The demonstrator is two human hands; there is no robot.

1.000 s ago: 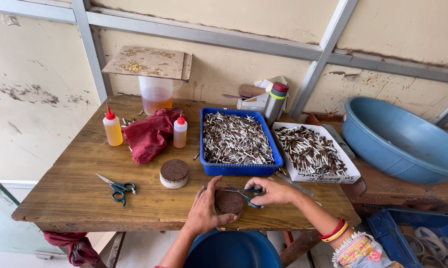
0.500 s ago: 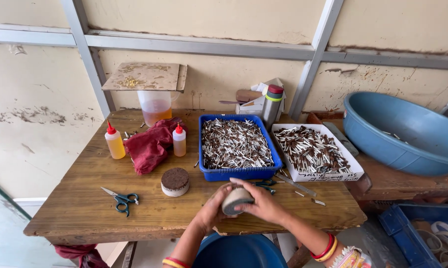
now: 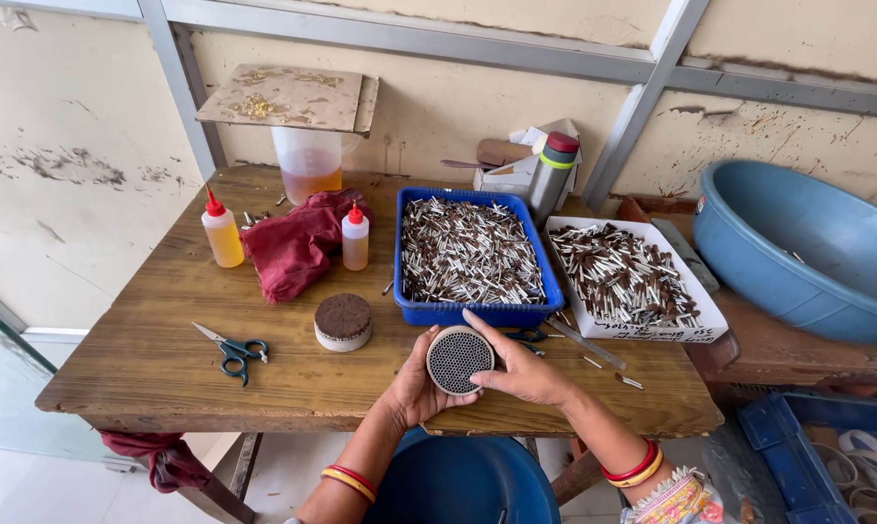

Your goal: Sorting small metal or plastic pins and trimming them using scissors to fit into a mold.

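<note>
My left hand [image 3: 417,383] and right hand [image 3: 526,369] are together, both clamped on a round disc [image 3: 459,358] with a honeycomb face of tiny holes, tilted up toward me over the near edge of the rough wooden table [image 3: 157,369]. Just behind it: a blue plastic tray [image 3: 477,312] heaped with thin sticks. A second disc [image 3: 343,321], brown-topped, lies flat to the left, near the scissors [image 3: 231,347].

Two plastic squeeze bottles with red caps [image 3: 223,229] [image 3: 356,239], two pairs of blue-handled scissors [image 3: 230,347] [image 3: 529,337], two round perforated discs [image 3: 343,322] [image 3: 459,359], one blue plastic tray of sticks [image 3: 477,312], one white tray of sticks [image 3: 642,333], one crumpled red cloth [image 3: 293,247].
</note>
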